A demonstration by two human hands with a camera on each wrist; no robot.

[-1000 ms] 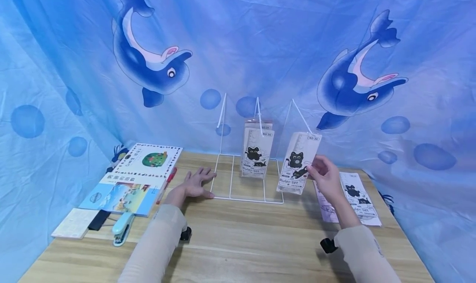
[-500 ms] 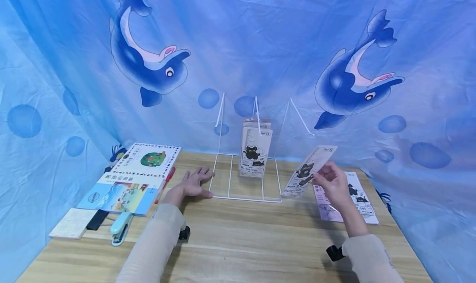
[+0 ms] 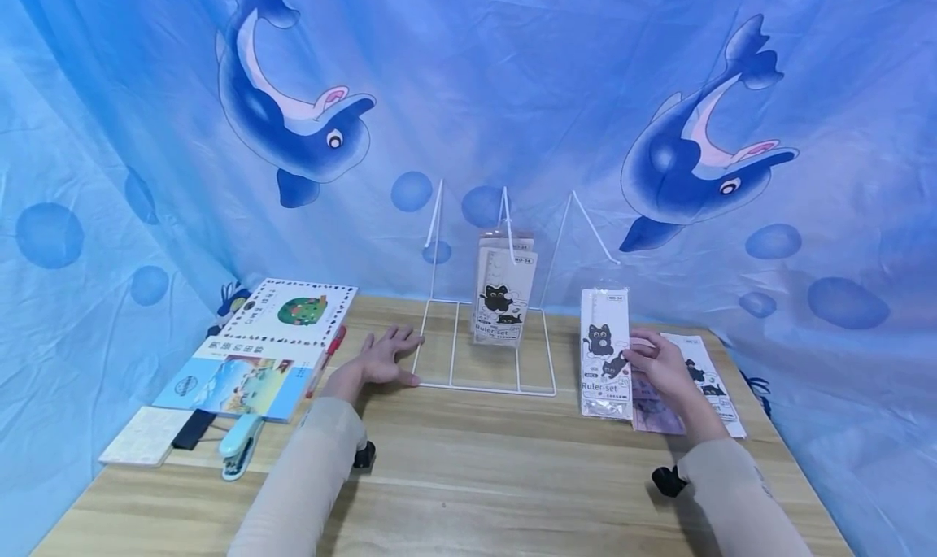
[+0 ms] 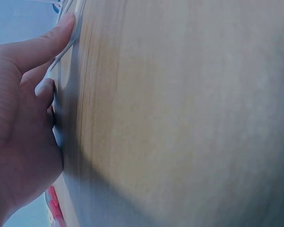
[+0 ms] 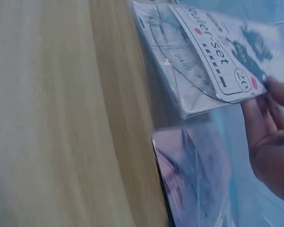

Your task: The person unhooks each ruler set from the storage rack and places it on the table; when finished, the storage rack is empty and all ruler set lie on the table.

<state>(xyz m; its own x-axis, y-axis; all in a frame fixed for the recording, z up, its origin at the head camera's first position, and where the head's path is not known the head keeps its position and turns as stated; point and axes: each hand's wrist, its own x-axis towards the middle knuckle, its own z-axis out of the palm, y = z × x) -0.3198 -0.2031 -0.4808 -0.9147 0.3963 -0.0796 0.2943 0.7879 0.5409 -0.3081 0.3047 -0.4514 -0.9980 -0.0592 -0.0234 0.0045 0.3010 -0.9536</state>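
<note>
My left hand [image 3: 381, 358] rests with spread fingers at the front left corner of a white wire display rack [image 3: 486, 391], thumb on its base wire in the left wrist view. With thumb and fingers my right hand [image 3: 662, 368] pinches the right edge of a packaged ruler set [image 3: 606, 354] printed with black cats. That pack stands upright to the right of the rack, below the rack's right hook [image 3: 596, 228]. In the right wrist view, clear rulers show inside its plastic sleeve. Other ruler set packs [image 3: 505, 297] hang on the middle hook; the left hook [image 3: 433, 219] bears nothing.
At right lie another ruler set [image 3: 706, 370] and a purple pack [image 3: 655, 415], partly behind my right hand. On the left are books [image 3: 249, 382], a red pen [image 3: 337, 341], a teal stapler [image 3: 240, 447], a black item [image 3: 193, 429] and a white pad [image 3: 146, 437]. Blue dolphin curtain behind.
The ruler set in my right hand has come away from the right hook, moving down and to the right; it tilted, then turned upright facing me. My left hand has stayed on the rack.
</note>
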